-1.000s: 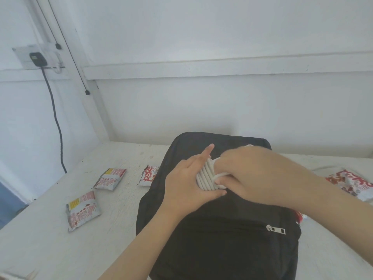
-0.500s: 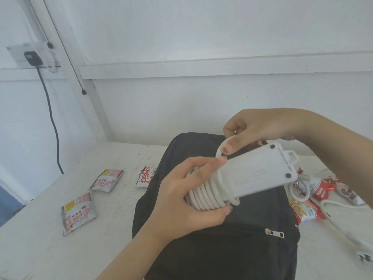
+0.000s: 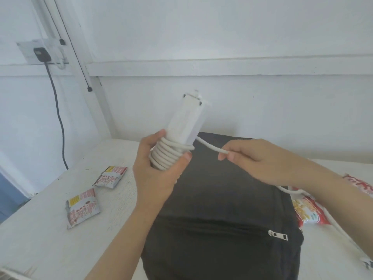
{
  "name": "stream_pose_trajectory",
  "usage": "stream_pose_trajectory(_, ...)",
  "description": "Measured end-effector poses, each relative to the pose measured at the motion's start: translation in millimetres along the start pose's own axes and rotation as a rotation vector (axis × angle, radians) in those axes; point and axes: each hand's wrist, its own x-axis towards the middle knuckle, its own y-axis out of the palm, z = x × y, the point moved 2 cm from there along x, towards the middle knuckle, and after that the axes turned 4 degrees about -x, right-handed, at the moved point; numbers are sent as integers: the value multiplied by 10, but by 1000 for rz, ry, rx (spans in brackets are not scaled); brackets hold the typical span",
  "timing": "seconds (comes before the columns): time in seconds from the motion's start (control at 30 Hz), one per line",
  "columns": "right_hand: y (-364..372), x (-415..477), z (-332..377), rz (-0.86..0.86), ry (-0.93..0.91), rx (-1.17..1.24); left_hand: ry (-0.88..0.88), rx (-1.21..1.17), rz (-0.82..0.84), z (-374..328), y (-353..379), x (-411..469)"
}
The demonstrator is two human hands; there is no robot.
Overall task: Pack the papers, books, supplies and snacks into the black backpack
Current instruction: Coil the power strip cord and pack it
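Left hand (image 3: 155,174) grips the cord-wrapped power strip (image 3: 186,122), right hand (image 3: 252,160) pinches its cord (image 3: 210,147), above the backpack (image 3: 222,209); snack packets (image 3: 82,211) nearby.

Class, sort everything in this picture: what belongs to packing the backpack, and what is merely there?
Belongs: black backpack; white power strip in the left hand, its cord in the right hand; snack packets.
Merely there: wall socket; black plug; black cable.

Print on snack packets (image 3: 82,209) red and yellow, too blurred to read; no other text legible.
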Motion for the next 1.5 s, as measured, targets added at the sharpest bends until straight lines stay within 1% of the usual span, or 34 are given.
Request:
stream_pose_trajectory(0.07, 19, -73, 120, -97, -59, -217, -60, 81, 5, 138, -7, 5)
stream_pose_trajectory(0.13, 78, -115, 197, -123, -105, -381, -95, 202, 51, 243, 44, -25)
stream_pose_trajectory(0.23, 172, -158, 297, -110, -147, -530, -68, 311, 102, 289, 159, -91)
stream_pose_trajectory(0.3, 215, -180, 324, -92, -163, -563, -61, 333, 126, 299, 210, -103)
stream_pose_trajectory(0.37, 234, -194, 318, -67, -162, -537, -83, 286, 162, 298, 225, -91)
stream_pose_trajectory(0.47, 200, -188, 293, -54, -161, -454, -139, 78, 218, 286, 209, -79)
stream_pose_trajectory(0.53, 178, -197, 254, -41, -166, -419, -154, 12, 234, 301, 205, -76)
stream_pose_trajectory(0.67, 263, -225, 217, -91, -223, -478, -139, -3, 167, 318, 198, -73)
stream_pose_trajectory(0.77, 364, -260, 234, -120, -232, -506, -145, 19, 136, 319, 187, -57)
stream_pose_trajectory(0.9, 488, -294, 190, -27, -251, -471, -147, 65, 124, 345, 165, -32)
stream_pose_trajectory(1.0, 492, -306, 158, -24, -240, -369, -156, 77, 114, 373, 119, -4)
stream_pose_trajectory(1.07, 466, -300, 122, -47, -238, -356, -171, 45, 92, 386, 87, 21)
stream_pose_trajectory(1.17, 434, -322, 55, -8, -187, -317, -214, -60, 53, 385, 59, 61)
stream_pose_trajectory(1.23, 423, -345, 16, -17, -162, -327, -230, -118, 14, 357, 36, 97)
stream_pose_trajectory(1.3, 410, -367, 38, -14, -120, -356, -224, -105, -34, 348, 0, 144)
stream_pose_trajectory(1.37, 383, -386, 91, -72, -119, -430, -196, -42, -67, 375, -38, 186)
stream_pose_trajectory(1.43, 290, -392, 187, -188, -181, -493, -150, 96, -57, 402, -51, 201)
stream_pose_trajectory(1.47, 244, -392, 224, -198, -175, -488, -124, 177, -42, 406, -49, 199)
stream_pose_trajectory(1.5, 207, -397, 244, -172, -152, -479, -101, 237, -30, 406, -47, 195)
